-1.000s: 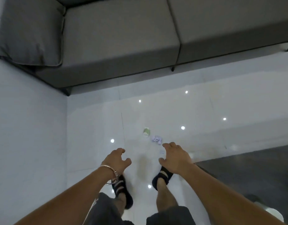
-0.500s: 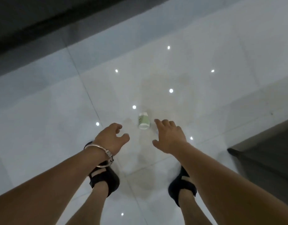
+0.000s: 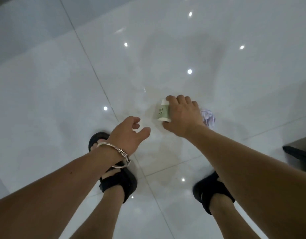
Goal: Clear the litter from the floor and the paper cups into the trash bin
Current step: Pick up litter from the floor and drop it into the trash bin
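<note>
A green and white paper cup [image 3: 162, 112] lies on its side on the glossy white tiled floor. My right hand [image 3: 182, 115] is down on it, fingers and thumb curled round its right side. A crumpled piece of pale paper [image 3: 208, 117] lies on the floor just right of that hand, partly hidden by it. My left hand [image 3: 129, 134], with a silver bangle on the wrist, hovers to the left of the cup with loosely curled fingers and holds nothing. The trash bin is not in view.
My two feet in black sandals [image 3: 117, 171] [image 3: 211, 191] stand on the tiles below the hands. A dark piece of furniture [image 3: 298, 150] juts in at the right edge. Ceiling lights reflect as bright dots on the floor.
The view has dropped closer to the floor. My right hand has reached down and closed round the paper cup; the left hand stays beside it, holding nothing. The crumpled paper shows again.
</note>
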Demonstrator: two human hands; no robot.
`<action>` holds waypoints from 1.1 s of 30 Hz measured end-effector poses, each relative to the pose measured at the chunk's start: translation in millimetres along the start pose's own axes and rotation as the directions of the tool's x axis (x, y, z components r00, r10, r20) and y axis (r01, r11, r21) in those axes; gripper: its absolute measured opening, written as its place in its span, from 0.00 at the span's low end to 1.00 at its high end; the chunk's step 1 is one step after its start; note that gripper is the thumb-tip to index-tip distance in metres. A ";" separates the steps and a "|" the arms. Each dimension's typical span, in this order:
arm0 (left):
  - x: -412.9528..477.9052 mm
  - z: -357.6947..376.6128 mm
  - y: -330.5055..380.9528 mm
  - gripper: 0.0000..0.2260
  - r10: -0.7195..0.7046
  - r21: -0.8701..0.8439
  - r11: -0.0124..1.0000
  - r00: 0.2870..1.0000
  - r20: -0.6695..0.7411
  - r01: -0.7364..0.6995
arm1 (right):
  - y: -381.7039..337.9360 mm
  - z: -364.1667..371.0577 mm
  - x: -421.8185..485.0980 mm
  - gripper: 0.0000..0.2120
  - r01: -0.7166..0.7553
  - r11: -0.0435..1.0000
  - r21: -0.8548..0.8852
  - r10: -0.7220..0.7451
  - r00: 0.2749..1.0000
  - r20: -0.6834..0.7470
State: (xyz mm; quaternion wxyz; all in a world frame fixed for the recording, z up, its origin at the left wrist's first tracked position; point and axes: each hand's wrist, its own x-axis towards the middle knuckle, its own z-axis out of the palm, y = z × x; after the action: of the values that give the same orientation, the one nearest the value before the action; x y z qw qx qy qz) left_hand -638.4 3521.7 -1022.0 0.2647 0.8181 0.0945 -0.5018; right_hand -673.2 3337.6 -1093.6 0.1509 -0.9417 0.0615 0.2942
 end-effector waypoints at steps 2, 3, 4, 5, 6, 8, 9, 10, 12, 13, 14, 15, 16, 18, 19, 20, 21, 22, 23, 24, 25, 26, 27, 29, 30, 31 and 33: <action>-5.6 -0.2 16.2 0.25 0.000 -0.058 0.998 1.000 0.002 0.000 | -16.1 -11.5 -28.1 0.36 0.057 0.992 0.109 -0.049 0.996 -0.074; -9.6 -0.3 25.2 0.25 -0.006 -0.088 0.996 1.000 0.018 0.007 | -21.8 -18.5 -41.3 0.36 0.093 0.985 0.146 -0.075 0.989 -0.125; -14.0 0.1 34.4 0.25 -0.010 -0.107 0.994 0.999 0.039 0.014 | -25.6 -25.7 -53.3 0.36 0.128 0.976 0.175 -0.096 0.979 -0.182; -18.0 0.6 43.0 0.22 -0.002 -0.098 0.995 0.998 0.060 0.008 | -27.2 -32.6 -63.6 0.35 0.162 0.968 0.190 -0.115 0.965 -0.233; -21.5 1.8 50.8 0.19 0.018 -0.054 0.998 0.997 0.077 -0.014 | -27.7 -38.4 -72.5 0.35 0.191 0.962 0.197 -0.134 0.953 -0.270; -28.2 5.3 62.7 0.14 0.070 0.052 0.996 0.993 0.095 -0.075 | -25.3 -46.3 -85.2 0.36 0.224 0.952 0.209 -0.155 0.940 -0.304; -30.1 8.3 66.6 0.11 0.090 0.079 0.992 0.991 0.095 -0.098 | -21.8 -48.9 -89.1 0.37 0.233 0.947 0.221 -0.159 0.938 -0.308; -30.9 12.1 68.9 0.10 0.104 0.086 0.990 0.990 0.095 -0.112 | -17.0 -50.0 -91.8 0.39 0.239 0.942 0.234 -0.165 0.940 -0.298; -29.5 19.8 69.6 0.06 0.112 0.092 0.989 0.990 0.082 -0.119 | -1.2 -47.0 -95.5 0.44 0.237 0.937 0.258 -0.181 0.958 -0.223; -27.1 23.3 68.1 0.06 0.106 0.106 0.988 0.992 0.064 -0.112 | 10.6 -42.2 -96.9 0.45 0.217 0.940 0.263 -0.176 0.970 -0.169; -23.7 26.2 64.9 0.07 0.096 0.132 0.986 0.994 0.042 -0.101 | 23.7 -35.5 -98.2 0.46 0.172 0.951 0.256 -0.149 0.983 -0.110; -20.1 28.7 60.3 0.09 0.084 0.165 0.983 0.996 0.017 -0.085 | 37.8 -27.2 -100.2 0.46 0.101 0.970 0.223 -0.091 0.994 -0.057; -16.4 30.8 54.9 0.10 0.073 0.195 0.978 0.997 -0.009 -0.070 | 51.7 -17.7 -102.7 0.44 0.006 0.987 0.162 -0.004 1.000 -0.017; -10.8 36.4 41.2 0.11 0.059 0.237 0.970 0.998 -0.039 -0.048 | 77.7 3.3 -108.8 0.41 -0.238 0.970 0.047 0.237 0.971 0.024; -9.0 39.9 33.6 0.11 0.053 0.254 0.966 0.998 -0.035 -0.042 | 87.8 13.8 -111.7 0.40 -0.358 0.933 0.036 0.357 0.933 0.041; -7.4 43.8 25.8 0.11 0.046 0.268 0.963 0.999 -0.021 -0.039 | 95.6 24.4 -114.3 0.40 -0.456 0.888 0.054 0.453 0.889 0.057; -5.8 47.9 18.6 0.11 0.039 0.280 0.959 0.999 -0.003 -0.036 | 101.4 34.9 -115.9 0.39 -0.525 0.847 0.083 0.521 0.851 0.070; -4.3 52.1 11.8 0.11 0.031 0.291 0.956 0.999 0.011 -0.033 | 104.8 45.2 -116.6 0.37 -0.561 0.822 0.101 0.555 0.828 0.079; -2.7 56.3 5.9 0.11 0.024 0.301 0.953 0.999 0.021 -0.029 | 106.4 54.5 -116.4 0.35 -0.569 0.815 0.110 0.563 0.822 0.084; -1.0 60.4 0.8 0.11 0.015 0.311 0.950 1.000 0.027 -0.023 | 107.0 63.0 -115.0 0.32 -0.559 0.819 0.126 0.552 0.829 0.090; 0.1 64.6 -3.7 0.11 0.006 0.319 0.948 1.000 0.031 -0.015 | 107.0 70.3 -113.2 0.29 -0.543 0.824 0.164 0.535 0.840 0.094; 0.7 69.0 -8.0 0.11 -0.001 0.323 0.946 0.999 0.035 -0.010 | 106.8 76.0 -111.0 0.25 -0.529 0.819 0.222 0.521 0.848 0.097; 0.7 73.4 -11.5 0.11 -0.007 0.325 0.946 0.999 0.041 -0.007 | 107.3 80.1 -108.9 0.22 -0.523 0.803 0.287 0.520 0.849 0.093; 0.4 80.4 -15.2 0.11 -0.013 0.332 0.943 0.999 0.049 -0.004 | 110.1 82.6 -105.8 0.15 -0.515 0.763 0.391 0.533 0.843 0.070; -0.1 82.4 -15.5 0.11 -0.014 0.336 0.942 0.999 0.047 -0.003 | 111.7 80.9 -105.3 0.13 -0.504 0.755 0.419 0.532 0.845 0.058; -0.9 83.0 -14.4 0.12 -0.013 0.336 0.942 0.999 0.044 -0.003 | 112.8 77.0 -105.2 0.11 -0.486 0.754 0.442 0.524 0.850 0.041; -3.3 80.4 -8.6 0.11 -0.012 0.330 0.944 0.999 0.041 -0.002 | 111.8 60.3 -105.9 0.12 -0.428 0.755 0.497 0.502 0.865 -0.017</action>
State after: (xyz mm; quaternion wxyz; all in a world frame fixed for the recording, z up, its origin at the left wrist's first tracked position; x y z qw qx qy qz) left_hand -705.6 3486.8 -1050.6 0.1246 0.8396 0.0055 -0.5287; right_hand -815.1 3253.8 -1107.7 0.2949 -0.8488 0.3757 0.2268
